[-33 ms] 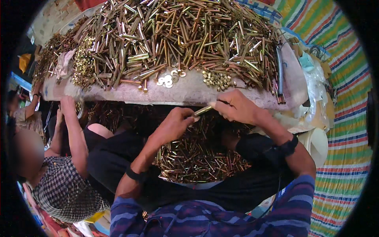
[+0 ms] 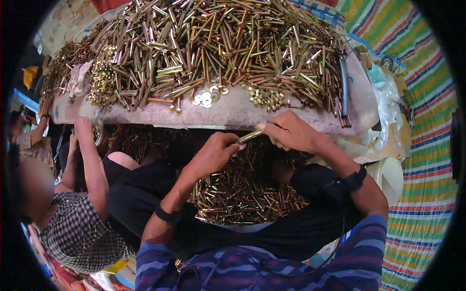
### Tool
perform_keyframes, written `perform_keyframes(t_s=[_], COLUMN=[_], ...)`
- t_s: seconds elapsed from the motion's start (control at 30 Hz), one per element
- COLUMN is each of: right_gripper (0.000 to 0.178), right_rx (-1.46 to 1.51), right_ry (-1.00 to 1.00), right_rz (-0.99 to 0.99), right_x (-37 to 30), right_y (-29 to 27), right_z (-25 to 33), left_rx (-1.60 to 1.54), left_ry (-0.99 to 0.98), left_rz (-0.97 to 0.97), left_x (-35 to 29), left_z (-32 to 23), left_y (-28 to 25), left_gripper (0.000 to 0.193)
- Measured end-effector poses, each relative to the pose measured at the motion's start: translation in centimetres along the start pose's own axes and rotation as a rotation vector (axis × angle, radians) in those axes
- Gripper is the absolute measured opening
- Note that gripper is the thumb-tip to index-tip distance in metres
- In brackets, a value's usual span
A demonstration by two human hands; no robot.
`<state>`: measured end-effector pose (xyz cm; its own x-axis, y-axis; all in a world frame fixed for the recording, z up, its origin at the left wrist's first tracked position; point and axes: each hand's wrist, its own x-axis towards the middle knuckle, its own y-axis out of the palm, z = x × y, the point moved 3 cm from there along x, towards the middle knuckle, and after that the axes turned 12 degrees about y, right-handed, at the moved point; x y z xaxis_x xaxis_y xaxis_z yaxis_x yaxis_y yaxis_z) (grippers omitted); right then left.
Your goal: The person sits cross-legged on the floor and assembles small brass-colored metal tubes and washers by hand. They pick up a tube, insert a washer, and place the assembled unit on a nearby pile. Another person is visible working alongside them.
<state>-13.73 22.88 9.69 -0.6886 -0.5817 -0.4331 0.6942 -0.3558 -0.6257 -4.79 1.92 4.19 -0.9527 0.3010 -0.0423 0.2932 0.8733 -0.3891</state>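
Note:
A short brass-coloured metal tube is held between my two hands, just off the near edge of the table. My left hand pinches its lower left end. The fingers of my right hand close on its upper right end; whether a nut or other small part sits there is hidden. Beyond my hands, a small heap of brass-coloured nuts and several shiny flat washers lie at the table's front. A large pile of long metal tubes and rods covers the table behind them.
Below my hands, between my legs, lies another heap of metal pieces. To the left sits a person in a checked shirt, hands at the table edge. A grey-blue rod lies at the table's right, beside plastic bags and striped sheeting.

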Motion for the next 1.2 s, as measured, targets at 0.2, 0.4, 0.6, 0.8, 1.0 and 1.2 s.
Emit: perform_keyframes(t_s=[0.2,0.4,0.6,0.8,1.0,1.2], right_gripper=[0.052,0.055,0.061,0.061,0.042,0.019], right_rx=[0.189,0.189,0.195,0.033,-0.282,-0.581], right_ry=[-0.125,0.101,0.045,0.172,-0.095,-0.162], right_rz=[-0.038,0.095,0.093,0.016,-0.465,-0.700], right_x=[-0.2,0.0,0.0,0.3,3.8,10.2], right_y=[0.3,0.3,0.3,-1.0,-4.8,-6.2], right_z=[0.4,-0.4,0.1,-0.3,0.1,-0.4], left_rx=[0.018,0.023,0.009,0.076,0.071,0.134], left_ry=[0.048,0.026,-0.010,0.053,0.033,0.083], left_rz=[-0.016,0.025,-0.011,0.015,0.055,0.167], left_x=[0.2,0.2,0.0,0.2,0.0,-0.4], left_z=[0.7,0.6,0.4,0.5,0.2,0.2], left_y=[0.1,0.4,0.6,0.5,1.2,1.7], left_gripper=[0.033,0.032,0.031,0.032,0.038,0.064])
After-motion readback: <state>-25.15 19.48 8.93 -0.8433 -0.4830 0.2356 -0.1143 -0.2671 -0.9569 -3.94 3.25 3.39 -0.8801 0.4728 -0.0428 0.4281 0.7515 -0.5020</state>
